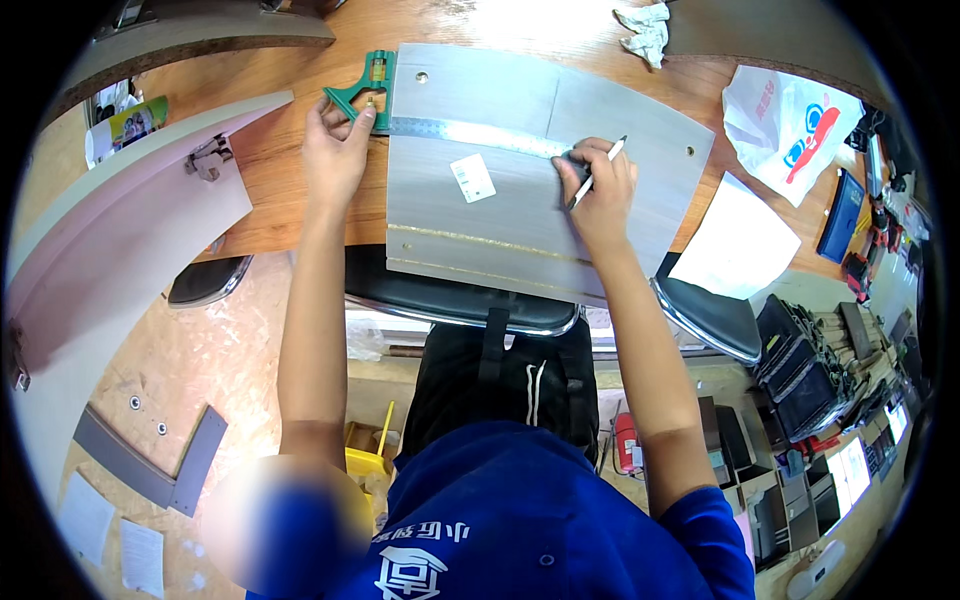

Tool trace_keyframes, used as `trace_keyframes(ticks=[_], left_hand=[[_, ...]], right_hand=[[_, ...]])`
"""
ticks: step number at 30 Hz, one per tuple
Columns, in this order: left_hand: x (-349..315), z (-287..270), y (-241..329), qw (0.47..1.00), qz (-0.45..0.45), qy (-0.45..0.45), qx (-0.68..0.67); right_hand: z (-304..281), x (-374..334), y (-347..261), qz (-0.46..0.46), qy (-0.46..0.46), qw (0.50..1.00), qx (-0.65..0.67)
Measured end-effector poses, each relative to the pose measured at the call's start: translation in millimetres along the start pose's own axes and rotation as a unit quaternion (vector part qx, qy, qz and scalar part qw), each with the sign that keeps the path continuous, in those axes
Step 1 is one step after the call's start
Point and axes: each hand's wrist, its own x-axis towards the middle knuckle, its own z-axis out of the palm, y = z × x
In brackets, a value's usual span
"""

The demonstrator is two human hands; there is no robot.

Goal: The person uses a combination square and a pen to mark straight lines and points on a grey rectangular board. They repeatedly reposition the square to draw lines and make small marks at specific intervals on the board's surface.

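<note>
A grey board point(480, 215) lies flat on the wooden table, its near edge overhanging the front. Across it runs the steel blade point(470, 132) of a combination square, whose green head point(378, 70) sits against the board's left edge. My left hand point(338, 145) is closed on that green head. In my right hand point(602, 195) is a pen point(603, 165), white with dark ends, and the fingers of this hand touch the blade's right end. A thin dark line crosses the board just beyond the blade. On the board is a white label point(473, 178).
Left stands a pale panel with a hinge point(207, 158). A white plastic bag point(785, 125), a sheet of paper point(740, 235) and a blue folder point(840, 215) lie on the right. Black stools point(705, 315) stand under the table edge. A glove point(645, 30) lies at the back.
</note>
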Motion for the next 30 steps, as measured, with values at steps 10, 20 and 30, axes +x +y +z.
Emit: trace_keyframes(ticks=[10, 20, 30], left_hand=[[1.5, 6.2, -3.4, 0.994, -0.041, -0.035, -0.092], [8.3, -6.5, -8.1, 0.983, -0.153, -0.052, -0.090], [18.6, -15.0, -2.6, 0.974, -0.194, -0.107, -0.057]], right_hand=[[1.3, -0.6, 2.5, -0.006, 0.006, 1.000, 0.009], [0.1, -0.1, 0.9, -0.001, 0.005, 1.000, 0.012], [1.2, -1.1, 2.9, -0.004, 0.004, 1.000, 0.012]])
